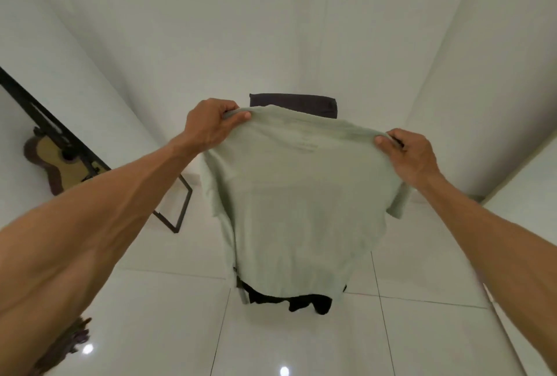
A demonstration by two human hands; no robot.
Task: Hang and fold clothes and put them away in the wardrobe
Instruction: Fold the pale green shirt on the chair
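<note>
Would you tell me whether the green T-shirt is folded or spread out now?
Spread: the T-shirt hangs full length, left hand and right hand pinching its shoulders.

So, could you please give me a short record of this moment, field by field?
garment: pale green T-shirt, held up and hanging open
left hand: grips one shoulder of the shirt
right hand: grips the other shoulder
behind the shirt: dark item above the collar, unclear what; black clothes showing below the hem
background: guitar leaning at the wall; white tiled floor
</note>
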